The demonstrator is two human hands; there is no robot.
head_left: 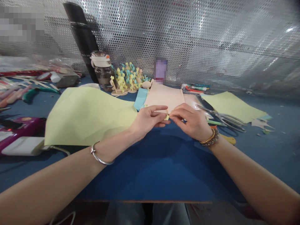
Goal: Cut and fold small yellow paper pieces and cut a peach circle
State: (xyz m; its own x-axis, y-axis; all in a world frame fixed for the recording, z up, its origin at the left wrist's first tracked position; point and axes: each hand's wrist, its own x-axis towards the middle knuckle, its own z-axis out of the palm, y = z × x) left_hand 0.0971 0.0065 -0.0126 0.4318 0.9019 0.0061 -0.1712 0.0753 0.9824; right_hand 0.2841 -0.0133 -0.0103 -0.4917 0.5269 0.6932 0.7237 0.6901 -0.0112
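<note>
Handling: small yellow piece (167, 117), by near edge of pink sheet (165, 95); likely best steadied left, worked lightly right.
Left hand (148, 120): fingers gripping it.
Right hand (193, 121): fingertips pinching its edge.
Scissors (218, 114): right of pink sheet.

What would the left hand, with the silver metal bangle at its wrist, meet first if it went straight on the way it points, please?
Most likely the right hand, wearing gold and grey bracelets, though the exact depth between the two is unclear.
</note>
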